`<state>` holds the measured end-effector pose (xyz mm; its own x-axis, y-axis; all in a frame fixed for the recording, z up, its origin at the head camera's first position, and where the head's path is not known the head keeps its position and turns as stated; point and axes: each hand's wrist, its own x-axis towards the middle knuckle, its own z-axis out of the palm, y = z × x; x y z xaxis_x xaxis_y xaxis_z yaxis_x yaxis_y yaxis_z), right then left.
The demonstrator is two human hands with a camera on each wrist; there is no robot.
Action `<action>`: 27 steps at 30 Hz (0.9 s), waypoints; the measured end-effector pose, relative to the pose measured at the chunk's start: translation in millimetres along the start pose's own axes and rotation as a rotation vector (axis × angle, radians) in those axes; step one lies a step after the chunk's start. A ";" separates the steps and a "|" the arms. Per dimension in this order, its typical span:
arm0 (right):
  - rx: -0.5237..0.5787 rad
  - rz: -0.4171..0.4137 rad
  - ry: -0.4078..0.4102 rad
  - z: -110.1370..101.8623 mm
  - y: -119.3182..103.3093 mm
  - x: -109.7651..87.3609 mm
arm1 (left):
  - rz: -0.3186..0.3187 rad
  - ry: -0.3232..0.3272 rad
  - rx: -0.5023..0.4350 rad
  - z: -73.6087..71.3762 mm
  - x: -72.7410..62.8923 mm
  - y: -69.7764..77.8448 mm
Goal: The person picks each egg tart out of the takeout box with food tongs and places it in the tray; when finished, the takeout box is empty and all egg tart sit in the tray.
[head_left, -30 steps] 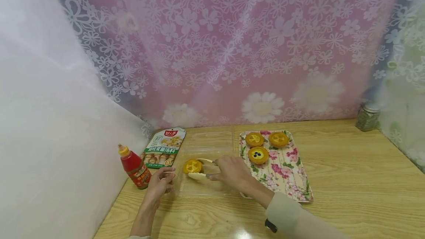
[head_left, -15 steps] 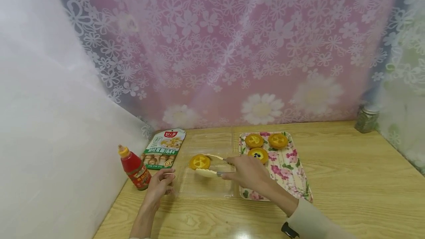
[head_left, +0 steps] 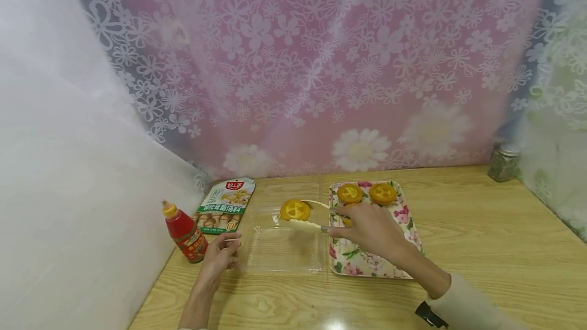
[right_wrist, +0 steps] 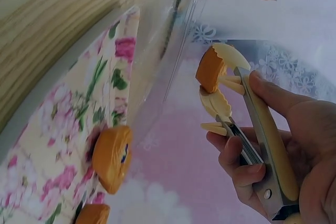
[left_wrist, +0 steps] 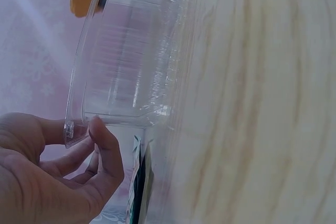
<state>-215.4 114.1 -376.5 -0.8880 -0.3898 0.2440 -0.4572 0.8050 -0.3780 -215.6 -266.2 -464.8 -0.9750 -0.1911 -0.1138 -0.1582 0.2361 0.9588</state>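
My right hand (head_left: 373,230) grips a pair of tongs (right_wrist: 273,150) with cream scalloped tips. Between those tips is an egg tart (head_left: 295,210), held up over the clear plastic container (head_left: 284,256), whose lid lies folded back behind. In the left wrist view, my left hand (left_wrist: 63,177) pinches the container's near left corner rim between thumb and finger. To the right, a floral tray (head_left: 367,266) bears more tarts: two at the back (head_left: 350,193) and, mostly hidden by my right hand in the head view, one with dark berries (right_wrist: 113,158).
A red sauce bottle (head_left: 185,236) with a yellow cap stands left of my left hand. Behind it lies a green-and-white food packet (head_left: 224,208). A glass jar (head_left: 503,164) stands at the far right, by the curtain. A white wall closes the left side.
Held in the tongs, the egg tart has risen and moved right and back from the container's left part. My right hand has shifted right over the tray. The left hand stays put.
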 end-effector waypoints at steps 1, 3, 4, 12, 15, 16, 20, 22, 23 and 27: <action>-0.006 -0.002 0.002 -2.7 1.6 -1.3 | -0.002 -0.002 -0.001 -0.3 -0.4 -0.2; -0.012 -0.004 0.009 -6.5 6.1 -3.8 | -0.005 -0.002 0.000 -1.0 -1.3 -0.7; -0.014 -0.001 0.014 -8.5 8.4 -5.3 | -0.006 -0.003 -0.001 -1.4 -1.7 -1.0; -0.022 0.058 0.030 -23.4 29.6 -18.6 | -0.011 -0.003 -0.007 -1.5 -1.1 -3.5; -0.039 0.072 0.042 -29.9 38.9 -25.3 | -0.016 0.000 -0.009 -0.8 0.0 -4.3; -0.040 0.075 0.047 -32.0 42.0 -27.8 | -0.017 0.001 -0.009 -0.6 0.3 -4.4; -0.053 0.083 0.056 -40.9 55.0 -38.2 | -0.019 0.000 -0.011 -0.4 0.5 -4.3; -0.048 0.098 0.061 -44.8 60.7 -43.4 | -0.015 -0.003 -0.012 -0.7 0.5 -4.2; -0.053 0.109 0.058 -46.5 63.5 -45.8 | -0.015 -0.004 -0.013 -0.9 0.4 -4.1; -0.068 0.151 0.047 -49.3 72.6 -54.6 | -0.015 -0.008 -0.018 -1.7 1.1 -4.4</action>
<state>-197.7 215.9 -373.3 -0.9423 -0.2422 0.2312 -0.3132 0.8817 -0.3529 -215.6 -269.0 -468.6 -0.9736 -0.1873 -0.1302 -0.1701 0.2159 0.9615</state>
